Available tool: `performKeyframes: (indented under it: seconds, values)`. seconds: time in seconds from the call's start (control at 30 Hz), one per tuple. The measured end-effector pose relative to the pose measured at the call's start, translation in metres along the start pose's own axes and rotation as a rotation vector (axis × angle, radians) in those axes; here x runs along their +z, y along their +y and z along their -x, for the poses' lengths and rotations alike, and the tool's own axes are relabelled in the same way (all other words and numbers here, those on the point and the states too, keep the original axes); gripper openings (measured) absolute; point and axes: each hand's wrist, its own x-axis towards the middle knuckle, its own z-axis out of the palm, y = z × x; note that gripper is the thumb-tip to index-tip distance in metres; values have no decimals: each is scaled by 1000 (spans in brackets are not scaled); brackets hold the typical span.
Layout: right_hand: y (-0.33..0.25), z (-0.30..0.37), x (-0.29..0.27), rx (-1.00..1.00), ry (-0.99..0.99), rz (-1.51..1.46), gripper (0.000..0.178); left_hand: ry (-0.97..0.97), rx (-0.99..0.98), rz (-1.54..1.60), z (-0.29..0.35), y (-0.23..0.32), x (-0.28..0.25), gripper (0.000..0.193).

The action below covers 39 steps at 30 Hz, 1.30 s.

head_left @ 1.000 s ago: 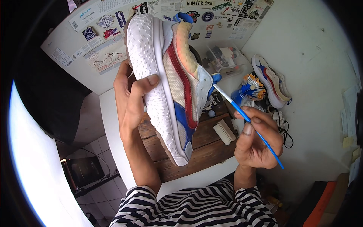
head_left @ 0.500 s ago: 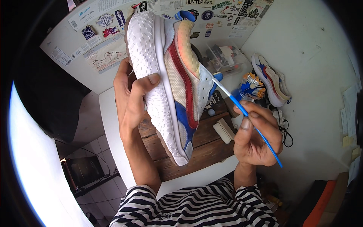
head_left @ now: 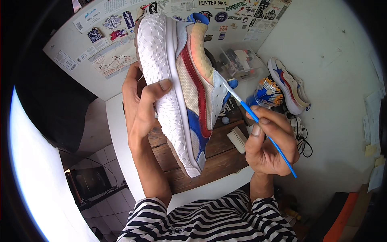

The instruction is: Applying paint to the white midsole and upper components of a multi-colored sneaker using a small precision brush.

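My left hand is closed round a sneaker, its thumb pressed on the thick white textured midsole. The shoe is held up on its side, with a cream mesh upper, a red stripe, blue patches, pale blue panels and a yellowish-orange padded collar. Between the thumb and fingers of my right hand is a slim blue paintbrush. Its white, pointed end lies against the pale blue lace panel, just below the collar. The sneaker hides most of my left fingers.
A wooden board lies on the white table, bearing a scrub brush. Behind it are a clear plastic box, a container of several brushes and a matching sneaker by the wall. Black cables hang at the right.
My right hand has shifted slightly left, and the paintbrush tip has moved left and up along the pale blue lace panel. The sneaker has barely moved.
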Motion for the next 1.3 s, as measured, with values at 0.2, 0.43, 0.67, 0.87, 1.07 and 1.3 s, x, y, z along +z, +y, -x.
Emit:
performKeyframes:
  seconds: [0.2, 0.43, 0.67, 0.87, 1.07, 1.3]
  values:
    - [-6, 6, -7, 56, -10, -38, 24, 3, 14, -18, -1, 3, 0, 85]
    - [-3, 5, -4, 34, -18, -13, 23, -3, 17, -7, -1, 1, 0, 85]
    - [-1, 7, -4, 29, 23, -19, 23, -15, 7, -4, -1, 2, -1, 84]
    - [-5, 7, -7, 31, -21, -25, 20, -18, 12, -26, -1, 2, -3, 83]
    - [0, 8, -4, 17, 13, -31, 17, -30, -1, 13, -1, -1, -3, 81]
    - [-3, 12, -8, 38, 5, -71, 25, -37, -2, 57, -1, -2, -3, 80]
